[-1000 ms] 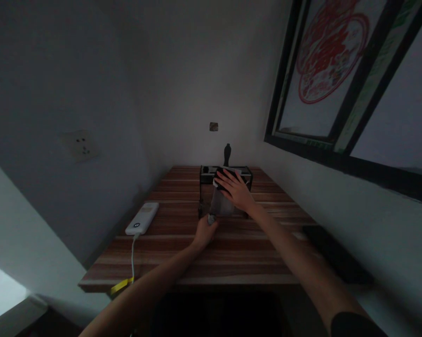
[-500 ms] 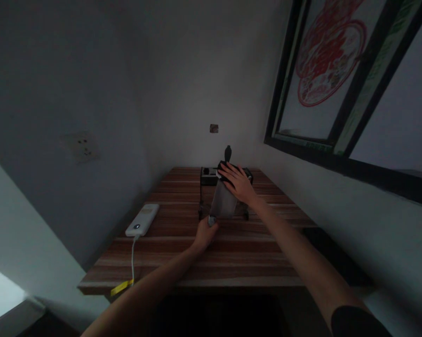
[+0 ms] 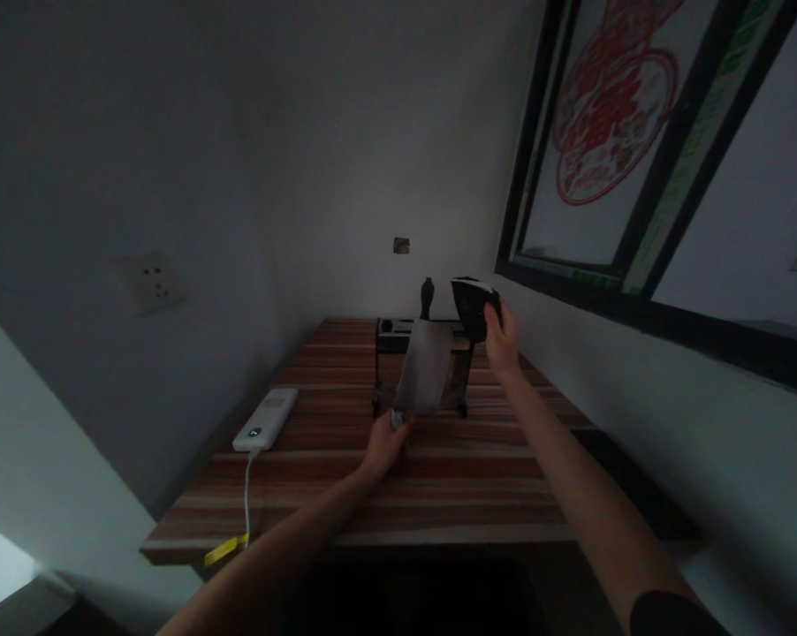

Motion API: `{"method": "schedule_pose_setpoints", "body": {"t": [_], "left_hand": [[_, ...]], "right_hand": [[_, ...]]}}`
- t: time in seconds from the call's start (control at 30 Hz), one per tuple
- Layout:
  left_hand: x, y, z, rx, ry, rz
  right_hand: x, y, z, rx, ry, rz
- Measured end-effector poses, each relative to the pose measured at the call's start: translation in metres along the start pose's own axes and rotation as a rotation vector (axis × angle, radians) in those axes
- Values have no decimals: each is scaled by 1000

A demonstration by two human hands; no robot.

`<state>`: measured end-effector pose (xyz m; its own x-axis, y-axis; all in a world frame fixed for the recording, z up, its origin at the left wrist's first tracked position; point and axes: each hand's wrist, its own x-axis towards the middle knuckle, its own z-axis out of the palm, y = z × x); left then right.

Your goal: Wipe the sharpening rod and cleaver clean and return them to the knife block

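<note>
My left hand [image 3: 383,442] is closed round the silver-ended handle of a cleaver [image 3: 426,364]. Its broad grey blade points away from me and leans against or in front of a knife rack [image 3: 386,340] with a black frame and see-through sides; whether they touch, I cannot tell. A black knife handle [image 3: 427,299] sticks up behind the blade. To the right of the blade, my right hand [image 3: 503,343] grips a black, pale-edged piece that looks like a folded cloth [image 3: 471,305], raised and apart from the blade.
A white power bank [image 3: 266,420] with a white cable and yellow tag lies at the left of the wood-striped table [image 3: 345,521]. A dark flat object [image 3: 627,477] lies at the right edge. Walls close in on both sides, with a framed window [image 3: 611,283] at right.
My right hand has lifted off the upper part of the blade and moved right with the black piece. The left hand and cleaver have stayed nearly still.
</note>
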<state>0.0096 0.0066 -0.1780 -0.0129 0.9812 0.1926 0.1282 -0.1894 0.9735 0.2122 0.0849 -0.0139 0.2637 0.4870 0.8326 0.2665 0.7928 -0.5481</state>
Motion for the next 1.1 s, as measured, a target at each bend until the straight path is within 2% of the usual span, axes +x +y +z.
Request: {"method": "schedule_pose_setpoints", "body": {"t": [0.13,0.2,0.33,0.47,0.7,0.87,0.97,1.1], "left_hand": [[1,3,-1,-16,-19,23],[1,4,0,-32,-30,12],[0,5,2,-89,-55,-28],[0,6,3,-76,-39,-57],[-4,12,5,-60,-33,-33],[-7,18,5,-13,73,-35],[-8,21,3,30,115,-4],[-11,25,-1,61,123,93]], "right_hand": [[-16,5,-19,260,279,252],[-34,7,-27,385,367,382],[-80,19,-35,480,436,626],[-110,40,-31,446,387,801],[-115,49,-26,371,353,768],[-120,48,-29,361,319,731],[-124,52,-29,315,262,712],[-130,53,-27,267,120,754]]}}
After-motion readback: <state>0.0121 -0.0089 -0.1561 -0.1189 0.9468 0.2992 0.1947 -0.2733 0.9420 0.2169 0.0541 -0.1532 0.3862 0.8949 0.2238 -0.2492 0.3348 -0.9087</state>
